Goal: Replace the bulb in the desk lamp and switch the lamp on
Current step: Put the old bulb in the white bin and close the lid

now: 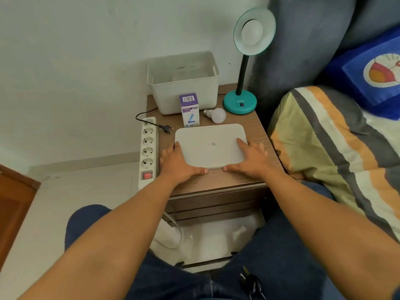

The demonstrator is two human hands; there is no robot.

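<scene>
A teal desk lamp [240,102] stands at the back right of the wooden bedside table [218,180], with a white bulb [252,32] fitted in its round shade. A loose white bulb [217,115] lies on the table beside a purple and white bulb box [190,110]. The lamp's black plug [167,128] lies unplugged next to a white power strip [148,148]. A flat white lid [211,146] rests on the table's front half. My left hand [179,162] grips its left edge and my right hand [251,158] grips its right edge.
An open white storage bin [184,83] stands at the back of the table against the wall. A bed with a striped cover [324,137] and a grey headboard lies to the right. My knees in blue jeans sit below the table's drawers.
</scene>
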